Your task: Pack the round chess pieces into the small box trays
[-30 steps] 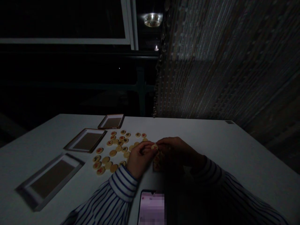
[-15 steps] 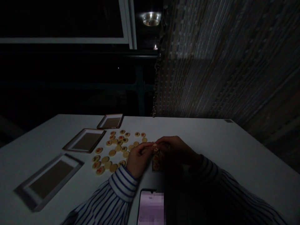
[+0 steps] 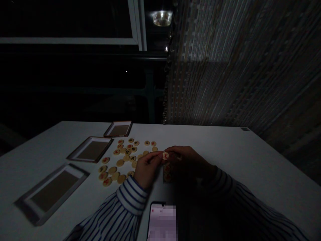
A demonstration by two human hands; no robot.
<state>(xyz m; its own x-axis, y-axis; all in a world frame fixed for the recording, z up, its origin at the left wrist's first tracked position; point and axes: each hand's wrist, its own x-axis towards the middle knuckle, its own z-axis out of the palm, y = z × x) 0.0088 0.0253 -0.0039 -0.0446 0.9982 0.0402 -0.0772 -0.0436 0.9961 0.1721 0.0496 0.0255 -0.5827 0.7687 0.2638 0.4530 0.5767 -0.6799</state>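
While our two hands meet over the middle of the white counter (image 3: 250,160), we hold a round pale disc with a red mark (image 3: 165,155) between them, raised just above the surface. Our left hand (image 3: 146,169) has its grip pinched together on the disc's left edge, thumb and forefinger closed on it. Our right hand (image 3: 188,161) lies in deep shadow, with its fingers reaching the disc from the right. We cannot tell whether its grip is clamped on the piece or only rests beside it. Blue-and-white striped sleeves (image 3: 130,197) cover both wrists.

Just below the held disc, a few more red-marked discs (image 3: 167,173) sit close together by our hands. To the left of our left hand, a loose scatter of round pale game discs (image 3: 120,157) lies flat on the counter, some marked red, some black, some plain.

Further left, three shallow rectangular trays with brown floors stand in a diagonal line: the near tray (image 3: 51,190), the middle tray (image 3: 91,149) and the small far tray (image 3: 119,129). A smartphone with a lit screen (image 3: 162,222) lies at the near edge between our forearms. Behind the counter, a striped woven curtain (image 3: 238,67) hangs on the right, beside a dark window with a pale frame (image 3: 136,23).
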